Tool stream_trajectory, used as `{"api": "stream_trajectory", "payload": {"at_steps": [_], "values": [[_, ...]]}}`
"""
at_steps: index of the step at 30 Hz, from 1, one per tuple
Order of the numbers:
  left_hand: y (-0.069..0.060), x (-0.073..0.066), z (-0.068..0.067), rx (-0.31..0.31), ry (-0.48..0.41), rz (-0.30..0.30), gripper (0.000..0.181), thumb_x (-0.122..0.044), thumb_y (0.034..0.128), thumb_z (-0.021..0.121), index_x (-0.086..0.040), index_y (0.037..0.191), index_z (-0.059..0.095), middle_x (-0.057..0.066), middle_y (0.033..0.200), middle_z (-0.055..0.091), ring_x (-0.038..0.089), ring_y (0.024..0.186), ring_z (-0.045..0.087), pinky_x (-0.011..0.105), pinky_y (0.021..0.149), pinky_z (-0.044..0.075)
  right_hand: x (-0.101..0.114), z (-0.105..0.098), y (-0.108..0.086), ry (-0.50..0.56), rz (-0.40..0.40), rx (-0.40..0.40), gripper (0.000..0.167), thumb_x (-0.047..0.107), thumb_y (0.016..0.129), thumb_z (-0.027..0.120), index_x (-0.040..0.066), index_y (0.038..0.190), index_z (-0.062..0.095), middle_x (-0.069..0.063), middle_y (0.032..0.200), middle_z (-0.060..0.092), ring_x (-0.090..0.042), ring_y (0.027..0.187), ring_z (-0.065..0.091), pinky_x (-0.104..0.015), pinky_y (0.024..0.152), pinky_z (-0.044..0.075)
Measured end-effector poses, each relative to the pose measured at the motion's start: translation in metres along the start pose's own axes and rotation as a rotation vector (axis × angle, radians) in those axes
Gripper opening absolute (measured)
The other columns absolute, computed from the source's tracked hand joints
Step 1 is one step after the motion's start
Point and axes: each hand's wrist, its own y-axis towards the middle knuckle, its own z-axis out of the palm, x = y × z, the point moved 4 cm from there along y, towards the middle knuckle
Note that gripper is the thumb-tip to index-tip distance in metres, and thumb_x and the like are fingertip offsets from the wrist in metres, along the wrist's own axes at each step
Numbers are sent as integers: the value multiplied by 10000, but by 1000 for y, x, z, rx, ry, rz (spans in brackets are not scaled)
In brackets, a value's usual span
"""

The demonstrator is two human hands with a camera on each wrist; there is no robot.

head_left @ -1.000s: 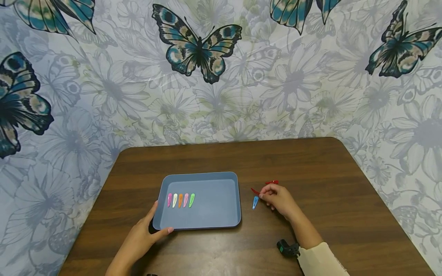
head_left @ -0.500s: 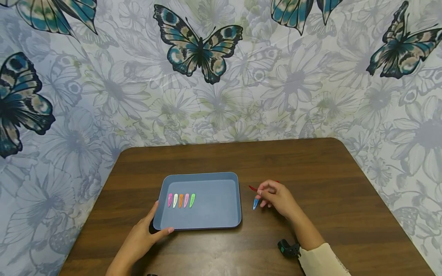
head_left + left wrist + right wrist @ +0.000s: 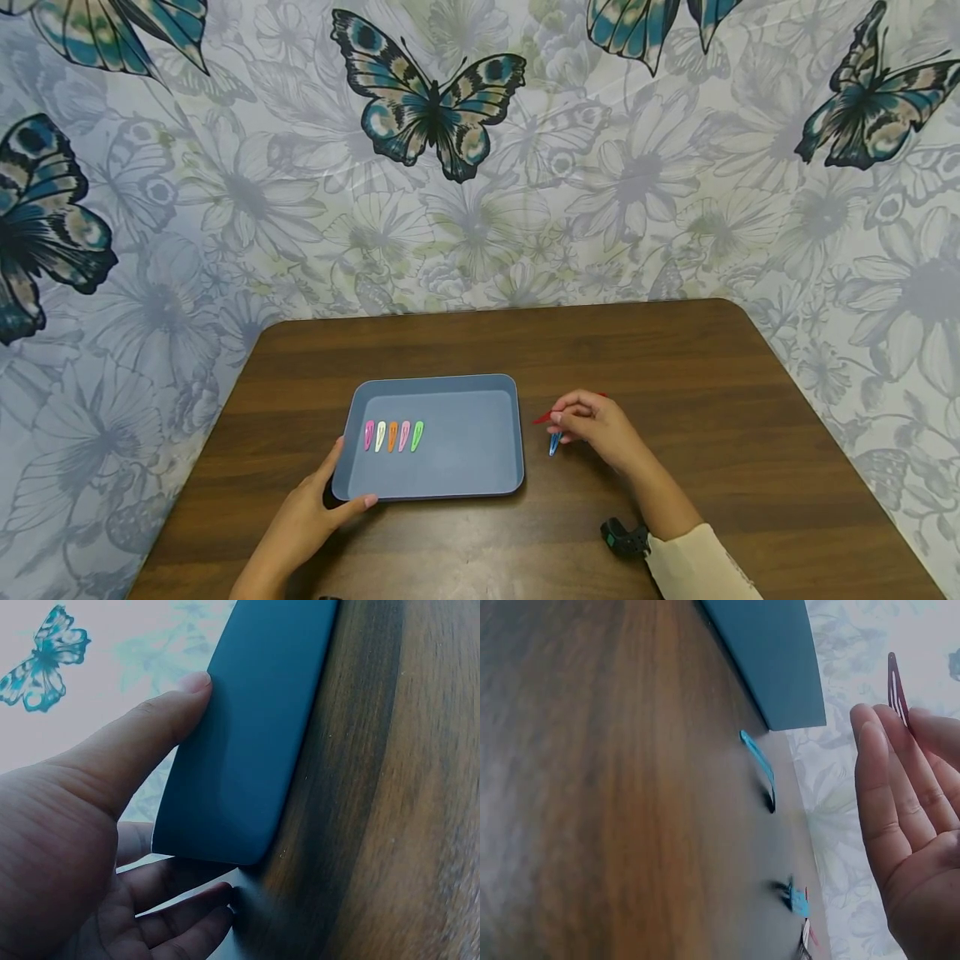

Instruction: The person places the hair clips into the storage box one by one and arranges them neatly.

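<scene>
Holds a red hair clip (image 3: 542,418) by one end in the right hand (image 3: 600,429), pinched narrowly between thumb and fingertips, just right of the blue-grey tray (image 3: 468,450) and above the wooden table (image 3: 637,350). Points the clip's free end left, at the tray's right side, with its long axis nearly parallel to the tray's long sides and slanting slightly towards the near one. Has a blue hair clip (image 3: 553,447) lying on the table just right of the tray, with its far end partly covered by the right hand in the head view and its long axis running near to far, roughly along the tray's right side. Grips the tray's near left corner with the left hand (image 3: 300,517), spread wide, with the thumb against the near wall. Shows a row of five clips inside the tray, left of its middle: a pink clip (image 3: 369,435), a white clip (image 3: 380,436), an orange clip (image 3: 393,436), a second pink clip (image 3: 405,435) and a green clip (image 3: 417,436), all set near to far. Wears a cream sleeve (image 3: 697,567) right of the tray and nearer
</scene>
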Motion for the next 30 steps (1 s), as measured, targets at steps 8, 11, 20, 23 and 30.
{"api": "stream_trajectory", "payload": {"at_steps": [8,11,20,23,30], "values": [[1,0,0,1,7,-4,1181,-738,821,658,-168,1645,33,346,1592,289,576,1418,351,711,1064,377,8,11,5,18,-32,44,200,104,977,663,-62,1087,646,-198,964,748,-370,903,750,-334,734,628],[1,0,0,4,8,-6,1180,-739,821,657,-171,1645,31,345,1593,288,575,1419,349,710,1063,377,12,16,7,18,-43,74,219,107,988,649,-75,1110,637,-254,991,724,-352,891,746,-297,739,623],[1,0,0,6,5,-6,1180,-736,824,657,-178,1645,19,338,1602,275,572,1429,335,712,1072,368,22,28,14,48,-62,66,227,69,999,621,-103,1147,608,-282,1014,687,-169,831,730,-284,755,616],[0,-1,0,2,9,-4,1181,-738,823,655,-174,1645,22,340,1600,278,573,1426,339,712,1071,370,27,30,17,44,-62,58,239,66,1002,616,-100,1172,594,-240,992,688,-212,831,730,-287,742,613],[-2,-1,0,-3,5,0,1180,-738,820,660,-173,1646,34,331,1599,291,567,1427,346,709,1076,368,37,36,22,49,-60,52,289,85,1002,626,-103,1212,561,-206,960,683,-359,866,718,-274,740,609]]}}
